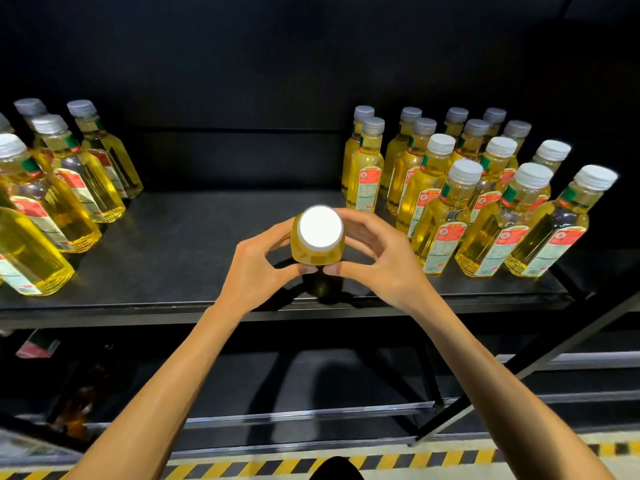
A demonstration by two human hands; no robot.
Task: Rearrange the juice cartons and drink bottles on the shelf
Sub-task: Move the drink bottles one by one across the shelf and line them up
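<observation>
Both hands, L hand (258, 268) & R hand (379, 252), fingers curled round white-capped clear plastic bottle of yellow drink (318, 237), upright above black shelf (180, 258) front-centre, between two bottle groups.

Both forearms are extended to frame ctr; left hand (256, 268) & right hand (384, 261) are curled round bottle (320, 233), thumbs nearly met.
</observation>
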